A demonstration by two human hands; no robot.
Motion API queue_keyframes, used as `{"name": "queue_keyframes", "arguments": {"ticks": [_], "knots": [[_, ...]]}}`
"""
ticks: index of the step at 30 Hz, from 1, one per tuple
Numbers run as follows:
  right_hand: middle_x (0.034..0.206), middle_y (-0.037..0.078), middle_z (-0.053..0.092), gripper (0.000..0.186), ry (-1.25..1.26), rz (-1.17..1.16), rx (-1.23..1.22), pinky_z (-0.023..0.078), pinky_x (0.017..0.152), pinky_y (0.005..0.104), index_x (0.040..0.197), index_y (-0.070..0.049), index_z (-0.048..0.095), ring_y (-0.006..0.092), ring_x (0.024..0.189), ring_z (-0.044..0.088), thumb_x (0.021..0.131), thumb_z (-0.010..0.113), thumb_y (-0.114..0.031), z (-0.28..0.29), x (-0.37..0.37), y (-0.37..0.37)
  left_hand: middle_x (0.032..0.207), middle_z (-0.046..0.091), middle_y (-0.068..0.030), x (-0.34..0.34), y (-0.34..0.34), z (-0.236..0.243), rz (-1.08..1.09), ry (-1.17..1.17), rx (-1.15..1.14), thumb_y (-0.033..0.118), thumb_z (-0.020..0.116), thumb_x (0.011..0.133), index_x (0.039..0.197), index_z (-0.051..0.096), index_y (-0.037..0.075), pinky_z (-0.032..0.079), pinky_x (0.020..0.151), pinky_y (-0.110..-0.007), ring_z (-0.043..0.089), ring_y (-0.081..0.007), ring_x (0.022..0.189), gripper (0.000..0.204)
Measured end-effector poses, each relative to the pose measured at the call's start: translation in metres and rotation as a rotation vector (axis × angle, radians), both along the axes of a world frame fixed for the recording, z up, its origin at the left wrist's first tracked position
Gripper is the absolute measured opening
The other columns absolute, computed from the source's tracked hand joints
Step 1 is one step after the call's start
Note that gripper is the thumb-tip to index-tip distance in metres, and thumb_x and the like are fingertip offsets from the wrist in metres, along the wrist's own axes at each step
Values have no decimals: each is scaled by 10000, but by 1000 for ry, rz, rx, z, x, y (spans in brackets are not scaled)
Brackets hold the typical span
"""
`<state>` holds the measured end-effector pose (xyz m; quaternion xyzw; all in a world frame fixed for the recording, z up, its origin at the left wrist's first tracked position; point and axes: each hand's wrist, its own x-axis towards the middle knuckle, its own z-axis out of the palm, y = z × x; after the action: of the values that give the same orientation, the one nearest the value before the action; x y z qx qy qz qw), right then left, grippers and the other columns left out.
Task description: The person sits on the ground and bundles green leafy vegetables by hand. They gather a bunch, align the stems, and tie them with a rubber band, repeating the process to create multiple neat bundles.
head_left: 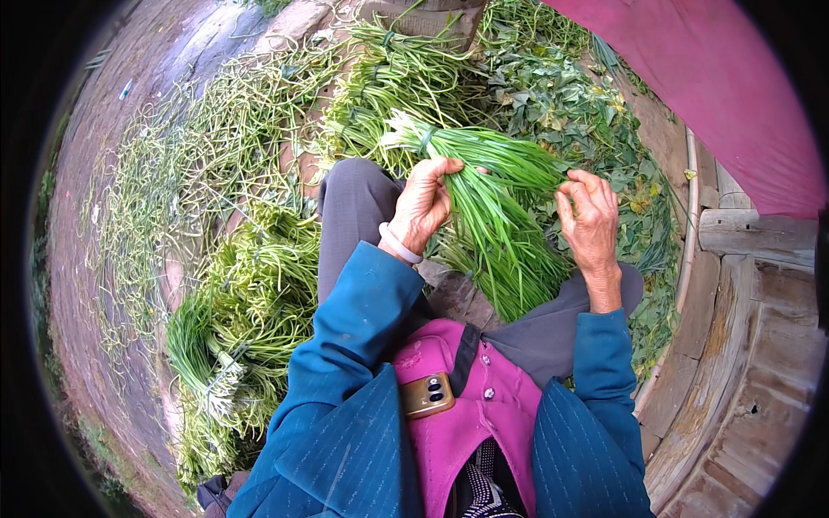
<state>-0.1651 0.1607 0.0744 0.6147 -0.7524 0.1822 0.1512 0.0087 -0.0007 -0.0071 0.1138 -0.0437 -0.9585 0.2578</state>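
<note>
A bundle of long green leaves (496,194) is held out between the knees (356,194), its long axis slanted from the pale ends (404,131) at upper left toward lower right. Just below the tie (427,138), it is grasped by the left hand (423,203), the one nearer the pale ends. The right hand (591,216) is curled beside the leafy side; whether a leaf is pinched cannot be told. Beyond, green stalks (380,91) are heaped.

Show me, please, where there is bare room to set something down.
Bare ground lies left of the scattered stems, with a narrow strip between leaves and pink cloth. Bundles and held chives crowd around the left knee.
</note>
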Motion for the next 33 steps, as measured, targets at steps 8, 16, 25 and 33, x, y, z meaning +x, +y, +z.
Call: {"name": "queue_keyframes", "arguments": {"ticks": [8,16,25,33], "knots": [[984,96,634,148,-307,-315,-132,475,773,344,896,-13,651,234,862,600,813,676,-134,16,-54,21,955,621,-160,2,1,-1,-2,8,7,-26,551,782,1014,533,-53,542,807,-450,633,-301,840,234],[1086,110,609,490,-842,-2,35,465,846,336,1156,-27,586,216,959,601,829,673,-382,25,0,-35,937,638,-50,-1,10,8,-52,-118,-155,85,648,826,1041,572,14,541,805,-337,628,-155,849,238],[862,12,661,254,-1520,90,194,463,694,197,1029,35,630,50,750,575,862,660,-154,-2,14,-32,954,640,-49,-4,15,16,-137,-248,-416,93,668,805,1050,582,18,521,778,-287,618,-131,833,270],[830,-2,654,177,-1590,79,61,453,696,216,946,26,669,53,737,561,857,654,-126,-9,0,-27,913,638,-65,-4,12,1,-163,-192,-362,-20,603,751,1007,578,-28,524,776,-290,616,-139,786,258]]}}
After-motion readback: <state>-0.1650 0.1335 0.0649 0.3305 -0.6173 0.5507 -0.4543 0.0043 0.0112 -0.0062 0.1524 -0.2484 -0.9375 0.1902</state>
